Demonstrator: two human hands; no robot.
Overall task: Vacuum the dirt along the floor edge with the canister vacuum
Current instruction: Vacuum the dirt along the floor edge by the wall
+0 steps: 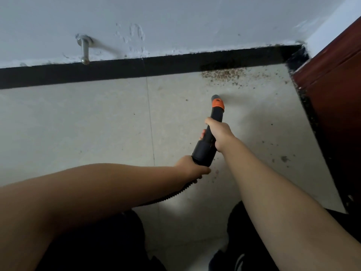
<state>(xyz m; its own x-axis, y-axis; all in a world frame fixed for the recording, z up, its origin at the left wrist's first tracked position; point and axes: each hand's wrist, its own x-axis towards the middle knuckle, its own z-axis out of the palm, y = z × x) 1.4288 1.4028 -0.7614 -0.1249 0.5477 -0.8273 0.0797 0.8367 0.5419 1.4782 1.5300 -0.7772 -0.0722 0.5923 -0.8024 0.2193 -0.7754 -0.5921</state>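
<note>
Evidently both hands clenched the vacuum wand [210,132]: right hand [219,133] steering forward, left hand [192,169] steadying behind, nozzle [217,102] short of the dirt [222,74] ahead.

open floor [97,124] left of door [332,98]

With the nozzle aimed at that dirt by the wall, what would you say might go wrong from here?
1. The nozzle sits short of the dirt pile at the black baseboard, so it may miss grit.
2. Specks along the door frame could be left behind.
3. The hose under the left hand might tug.
</note>
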